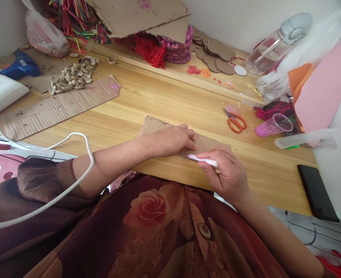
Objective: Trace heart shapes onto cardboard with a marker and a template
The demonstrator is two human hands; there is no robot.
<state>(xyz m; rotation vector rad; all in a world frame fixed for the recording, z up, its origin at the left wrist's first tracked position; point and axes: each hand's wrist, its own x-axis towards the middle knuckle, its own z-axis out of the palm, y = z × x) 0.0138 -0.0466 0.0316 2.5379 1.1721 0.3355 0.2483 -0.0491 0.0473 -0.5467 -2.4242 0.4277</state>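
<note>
A piece of brown cardboard (154, 124) lies on the table in front of me, with a curved line drawn near its far left corner. Across it rests my left hand (174, 139), fingers bent and pressing it down; what is under the palm is hidden. My right hand (227, 172) is closed round a white marker pen (207, 159). The pen's pink tip touches the cardboard near its front edge, just right of the left fingertips.
Orange-handled scissors (236, 122), a pink-tinted plastic cup (274, 125) and a black phone (318, 192) lie on the right. A corrugated strip (69, 104), a shell pile (73, 75) and a blue glue gun (21, 65) are at left. A white cable (86, 154) crosses my left forearm.
</note>
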